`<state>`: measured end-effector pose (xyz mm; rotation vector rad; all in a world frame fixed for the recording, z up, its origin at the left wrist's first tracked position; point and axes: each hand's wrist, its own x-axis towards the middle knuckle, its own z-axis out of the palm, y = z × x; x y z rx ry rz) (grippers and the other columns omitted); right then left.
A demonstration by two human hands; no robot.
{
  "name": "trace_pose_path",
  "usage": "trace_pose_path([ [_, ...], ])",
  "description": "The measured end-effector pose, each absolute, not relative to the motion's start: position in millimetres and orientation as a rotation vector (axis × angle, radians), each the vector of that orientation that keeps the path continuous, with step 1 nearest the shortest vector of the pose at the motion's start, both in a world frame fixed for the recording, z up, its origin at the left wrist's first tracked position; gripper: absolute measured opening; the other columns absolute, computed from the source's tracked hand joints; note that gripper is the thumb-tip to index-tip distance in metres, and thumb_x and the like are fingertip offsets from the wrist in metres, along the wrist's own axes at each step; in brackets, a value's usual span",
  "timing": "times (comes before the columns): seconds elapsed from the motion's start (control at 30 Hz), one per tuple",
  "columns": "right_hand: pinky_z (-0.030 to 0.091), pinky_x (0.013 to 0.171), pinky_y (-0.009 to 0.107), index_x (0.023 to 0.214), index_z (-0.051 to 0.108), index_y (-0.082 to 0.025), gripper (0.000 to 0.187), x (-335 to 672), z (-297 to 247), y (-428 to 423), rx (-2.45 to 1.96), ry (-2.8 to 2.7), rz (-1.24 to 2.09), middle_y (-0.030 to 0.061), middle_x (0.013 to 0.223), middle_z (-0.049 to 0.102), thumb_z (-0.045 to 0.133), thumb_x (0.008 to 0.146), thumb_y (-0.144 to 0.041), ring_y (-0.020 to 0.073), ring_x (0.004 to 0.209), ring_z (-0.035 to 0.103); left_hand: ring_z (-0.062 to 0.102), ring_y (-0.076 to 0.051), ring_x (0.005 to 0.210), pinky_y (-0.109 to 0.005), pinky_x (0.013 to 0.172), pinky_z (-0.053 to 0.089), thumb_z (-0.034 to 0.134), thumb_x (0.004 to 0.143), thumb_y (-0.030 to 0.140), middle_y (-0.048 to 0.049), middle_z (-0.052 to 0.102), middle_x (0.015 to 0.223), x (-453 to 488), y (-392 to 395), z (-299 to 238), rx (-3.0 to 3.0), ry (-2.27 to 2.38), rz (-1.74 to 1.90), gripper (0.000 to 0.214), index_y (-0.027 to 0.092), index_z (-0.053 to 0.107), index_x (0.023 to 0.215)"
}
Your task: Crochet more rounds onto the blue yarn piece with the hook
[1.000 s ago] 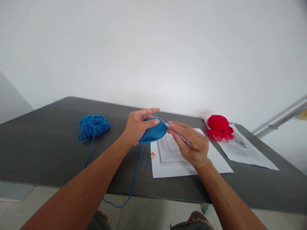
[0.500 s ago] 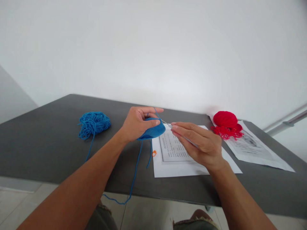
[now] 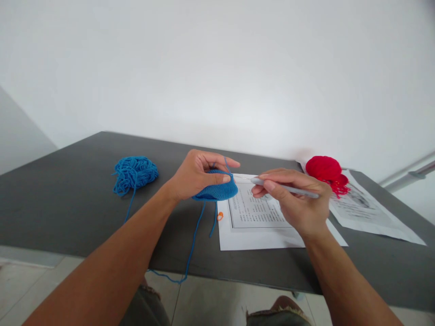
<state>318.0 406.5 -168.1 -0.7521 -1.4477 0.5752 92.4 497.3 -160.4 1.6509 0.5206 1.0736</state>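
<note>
The dark tabletop [image 3: 68, 203] carries a printed sheet [image 3: 258, 235] and a loose blue yarn skein [image 3: 136, 171]. Above the sheet's left edge, the left hand [image 3: 193, 174] pinches the blue crochet piece [image 3: 217, 192], fingers closed on its rim. The right hand [image 3: 299, 203] clamps the crochet hook [image 3: 295, 190] in its fingers, tip at that rim. Likely fault: the strand [image 3: 193, 244] hanging over the tabletop edge snags, tightens, and pulls the loop off the hook.

blue crochet piece [image 3: 217, 191]: we see tight ribbed matt yarn | hook [image 3: 299, 191] at its 3 o'clock: smooth grey, slight sheen | blue skein [image 3: 135, 171] at 9 o'clock: loose fuzzy yarn | table [image 3: 68, 203]: we read it dark, smooth, matt | sheet [image 3: 258, 236]: matt printed paper | red yarn [image 3: 322, 167]: soft, matt
</note>
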Motion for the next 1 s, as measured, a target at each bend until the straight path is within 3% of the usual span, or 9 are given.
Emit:
trace_pose_path([
  [0.1,0.067,0.055,0.024,0.089,0.086,-0.023,0.004,313.3,-169.5,413.1,-0.744,-1.282,0.774,0.0023,0.074,0.084,0.083,0.087,-0.021,0.0163,0.058,0.079,0.07,-0.015,0.065,-0.025,0.062,0.055,0.094,0.068,0.018,-0.006,0.083,0.077,94.0,496.7,-160.7,1.624,0.503,1.075,0.025,0.017,0.09,0.092],
  [0.3,0.065,0.057,0.016,0.085,0.084,-0.022,0.009,292.8,-176.7,429.1,-0.712,-1.03,1.016,0.0019,0.073,0.084,0.081,0.085,-0.03,0.0108,0.058,0.077,0.071,-0.016,0.065,-0.027,0.062,0.056,0.094,0.069,0.024,-0.0066,0.084,0.08,105.9,495.6,-167.9,1.551,0.492,1.124,0.029,0.017,0.089,0.097],
  [0.53,0.065,0.057,0.019,0.086,0.085,-0.02,0.01,277.9,-183.7,434.8,-0.677,-0.941,0.965,0.0023,0.072,0.083,0.084,0.084,-0.03,0.0116,0.061,0.075,0.073,-0.016,0.069,-0.027,0.068,0.058,0.093,0.071,0.023,-0.003,0.082,0.077,115.1,493.2,-174.6,1.479,0.559,1.204,0.034,0.016,0.087,0.105],
  [0.7,0.065,0.057,0.021,0.083,0.085,-0.019,0.012,280.1,-187.8,437.8,-0.681,-0.926,0.96,0.0032,0.07,0.082,0.086,0.082,-0.031,0.0132,0.061,0.075,0.077,-0.02,0.077,-0.031,0.076,0.06,0.09,0.074,0.023,-0.0066,0.085,0.084,119.7,485.7,-173.1,1.464,0.611,1.234,0.031,0.014,0.087,0.104],
  [1.0,0.067,0.062,0.016,0.087,0.085,-0.021,0.016,286.7,-196.2,443.7,-0.704,-0.918,0.99,0.0025,0.077,0.084,0.081,0.09,-0.037,0.0104,0.062,0.077,0.08,-0.023,0.08,-0.033,0.077,0.061,0.096,0.066,0.025,-0.0051,0.084,0.081,123.2,483.9,-173.3,1.364,0.618,1.283,0.03,0.016,0.087,0.094],
])
